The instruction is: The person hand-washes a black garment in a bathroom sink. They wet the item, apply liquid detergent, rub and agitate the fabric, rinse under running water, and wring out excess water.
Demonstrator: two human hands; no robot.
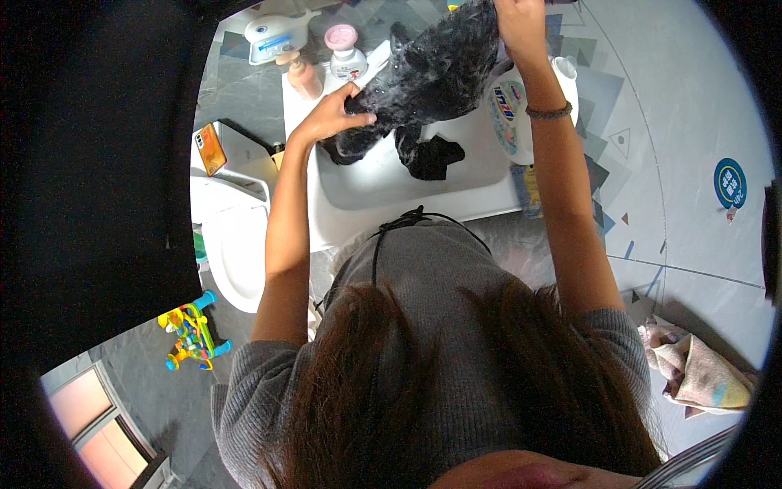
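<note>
A wet black garment (440, 67), streaked with whitish suds, stretches between my two hands over a white sink (366, 183). My left hand (330, 116) has its thumb and fingers around the garment's lower left end. Higher up, at the top edge of the view, my right hand (522, 27) grips the other end, its fingertips partly cut off. Part of the black cloth hangs into the basin, where a bunched black piece (435, 158) rests on the sloping inside. Whether that piece belongs to the same garment, I cannot tell.
On the sink's left ledge stand a pink pump bottle (304, 79) and a pink-topped foam dispenser (347, 55). A large white detergent jug (510, 119) is at the right. Leftward are a toilet (235, 257) with a phone (211, 150) on it and a colourful toy (194, 333). A towel (696, 367) hangs right.
</note>
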